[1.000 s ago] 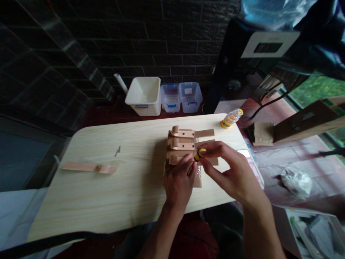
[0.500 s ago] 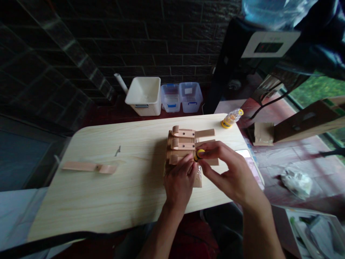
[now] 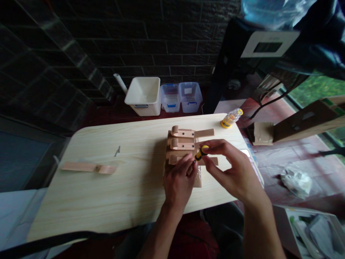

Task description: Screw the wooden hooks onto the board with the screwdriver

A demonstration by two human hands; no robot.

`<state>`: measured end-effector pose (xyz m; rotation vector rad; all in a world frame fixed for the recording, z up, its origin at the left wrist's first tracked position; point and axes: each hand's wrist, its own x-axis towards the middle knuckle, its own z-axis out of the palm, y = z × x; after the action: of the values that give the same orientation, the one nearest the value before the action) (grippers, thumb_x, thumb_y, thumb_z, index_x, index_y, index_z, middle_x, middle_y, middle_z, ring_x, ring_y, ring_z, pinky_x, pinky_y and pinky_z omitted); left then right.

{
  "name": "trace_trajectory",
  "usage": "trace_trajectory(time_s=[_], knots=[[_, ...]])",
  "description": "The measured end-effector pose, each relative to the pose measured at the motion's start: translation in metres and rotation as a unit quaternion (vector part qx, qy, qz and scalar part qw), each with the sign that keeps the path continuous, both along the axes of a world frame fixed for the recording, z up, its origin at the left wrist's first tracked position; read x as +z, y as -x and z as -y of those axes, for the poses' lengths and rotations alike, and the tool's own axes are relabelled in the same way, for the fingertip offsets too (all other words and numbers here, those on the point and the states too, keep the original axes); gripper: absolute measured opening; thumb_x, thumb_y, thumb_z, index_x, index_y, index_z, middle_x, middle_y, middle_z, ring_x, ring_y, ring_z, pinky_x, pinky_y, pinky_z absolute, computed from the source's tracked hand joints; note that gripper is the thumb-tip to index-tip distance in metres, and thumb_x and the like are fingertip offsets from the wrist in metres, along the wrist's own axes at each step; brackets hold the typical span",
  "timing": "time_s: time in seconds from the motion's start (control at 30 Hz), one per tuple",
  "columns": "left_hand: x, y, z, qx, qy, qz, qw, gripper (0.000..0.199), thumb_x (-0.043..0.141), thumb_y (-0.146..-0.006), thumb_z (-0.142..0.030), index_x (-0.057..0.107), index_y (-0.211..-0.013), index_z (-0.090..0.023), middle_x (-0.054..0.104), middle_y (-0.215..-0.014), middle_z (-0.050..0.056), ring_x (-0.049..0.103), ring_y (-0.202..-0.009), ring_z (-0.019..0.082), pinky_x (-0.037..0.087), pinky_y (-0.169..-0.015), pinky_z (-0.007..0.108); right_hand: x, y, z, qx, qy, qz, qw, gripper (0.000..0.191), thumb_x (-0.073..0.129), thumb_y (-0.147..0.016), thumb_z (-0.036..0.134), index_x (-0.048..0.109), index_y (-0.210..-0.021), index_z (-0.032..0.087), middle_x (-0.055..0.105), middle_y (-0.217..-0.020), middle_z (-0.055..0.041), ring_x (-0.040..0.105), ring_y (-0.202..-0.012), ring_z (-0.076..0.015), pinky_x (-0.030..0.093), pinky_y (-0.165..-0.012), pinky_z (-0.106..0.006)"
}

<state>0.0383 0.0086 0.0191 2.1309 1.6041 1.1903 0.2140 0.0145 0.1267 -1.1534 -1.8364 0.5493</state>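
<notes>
Grips screwdriver [image 3: 199, 154] in right hand [image 3: 234, 172], now nearer surface's [image 3: 115, 198] right edge, perhaps regripping; cannot tell left hand's [image 3: 178, 181] hold.

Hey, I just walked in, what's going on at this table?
A person is working on a wooden assembly on the pale table. Their right hand grips what looks like a small yellow-and-black screwdriver, angled down toward the fingertips of the left hand, which rests on the assembly. The two farther strips each show two dark spots, screws or holes. Another wooden strip lies loose on the table's left side.
</notes>
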Motion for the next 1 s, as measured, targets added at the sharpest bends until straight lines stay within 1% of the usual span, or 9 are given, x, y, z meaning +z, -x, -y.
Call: trace_trajectory(time_s=[0.2, 0.3, 0.4, 0.5, 0.7, 0.8, 1.0], knots=[[-0.0006, -0.0001, 0.0001, 0.000, 0.002, -0.004, 1.000, 0.017, 0.070, -0.108, -0.024, 0.085, -0.115, -0.026, 0.088, -0.127, 0.006, 0.089, -0.095, 0.022, 0.071, -0.096, 0.037, -0.0008, -0.0004, -0.0007, -0.004, 0.002, 0.002, 1.000, 0.015, 0.070, -0.105, 0.019, 0.072, -0.117, 0.028, 0.081, -0.121, -0.0049, 0.082, -0.116, -0.0218, 0.071, -0.098, -0.038], [-0.0009, -0.0005, 0.0003, 0.003, -0.005, -0.005, 1.000, 0.016, 0.069, -0.109, -0.024, 0.085, -0.114, -0.026, 0.088, -0.126, 0.006, 0.089, -0.095, 0.022, 0.071, -0.098, 0.037, -0.0009, -0.0009, -0.0005, -0.005, 0.002, -0.003, 1.000, 0.016, 0.071, -0.105, 0.019, 0.072, -0.117, 0.028, 0.082, -0.122, -0.0046, 0.081, -0.116, -0.0211, 0.070, -0.099, -0.037], [-0.0007, -0.0007, 0.0006, 0.003, -0.001, -0.002, 1.000, 0.017, 0.069, -0.109, -0.025, 0.085, -0.115, -0.026, 0.087, -0.129, 0.006, 0.089, -0.095, 0.022, 0.071, -0.093, 0.036, -0.0010, -0.0015, 0.0004, -0.009, 0.005, -0.010, 1.000, 0.018, 0.072, -0.105, 0.018, 0.072, -0.119, 0.029, 0.082, -0.123, -0.0031, 0.081, -0.117, -0.0187, 0.068, -0.100, -0.034], [-0.0005, -0.0006, 0.0005, 0.006, 0.001, 0.001, 1.000, 0.017, 0.069, -0.109, -0.024, 0.085, -0.114, -0.025, 0.087, -0.129, 0.006, 0.089, -0.093, 0.021, 0.072, -0.089, 0.034, -0.0008, -0.0020, 0.0013, -0.013, 0.009, -0.022, 1.000, 0.017, 0.073, -0.105, 0.018, 0.072, -0.118, 0.030, 0.082, -0.124, -0.0017, 0.080, -0.118, -0.0177, 0.067, -0.102, -0.033], [-0.0011, -0.0008, -0.0002, 0.005, -0.015, 0.000, 1.000, 0.016, 0.070, -0.108, -0.022, 0.085, -0.112, -0.025, 0.088, -0.127, 0.006, 0.089, -0.094, 0.021, 0.071, -0.095, 0.034, 0.0000, -0.0014, 0.0010, 0.001, 0.000, -0.007, 1.000, 0.018, 0.073, -0.105, 0.017, 0.072, -0.118, 0.029, 0.082, -0.123, -0.0020, 0.081, -0.119, -0.0177, 0.068, -0.100, -0.031], [-0.0013, -0.0016, -0.0003, 0.008, -0.015, -0.002, 1.000, 0.015, 0.071, -0.108, -0.023, 0.085, -0.111, -0.025, 0.088, -0.125, 0.006, 0.088, -0.089, 0.021, 0.071, -0.093, 0.033, 0.0008, -0.0007, 0.0009, 0.007, 0.001, -0.009, 1.000, 0.017, 0.072, -0.105, 0.017, 0.072, -0.117, 0.028, 0.083, -0.124, -0.0036, 0.081, -0.121, -0.0193, 0.068, -0.101, -0.032], [0.0001, -0.0011, -0.0005, 0.003, -0.013, -0.008, 1.000, 0.017, 0.068, -0.109, -0.022, 0.085, -0.112, -0.024, 0.088, -0.126, 0.006, 0.088, -0.091, 0.020, 0.070, -0.091, 0.031, 0.0050, 0.0003, 0.0028, 0.027, 0.021, -0.010, 0.999, 0.018, 0.072, -0.103, 0.013, 0.073, -0.114, 0.027, 0.083, -0.127, -0.0047, 0.081, -0.124, -0.0202, 0.068, -0.102, -0.033]])
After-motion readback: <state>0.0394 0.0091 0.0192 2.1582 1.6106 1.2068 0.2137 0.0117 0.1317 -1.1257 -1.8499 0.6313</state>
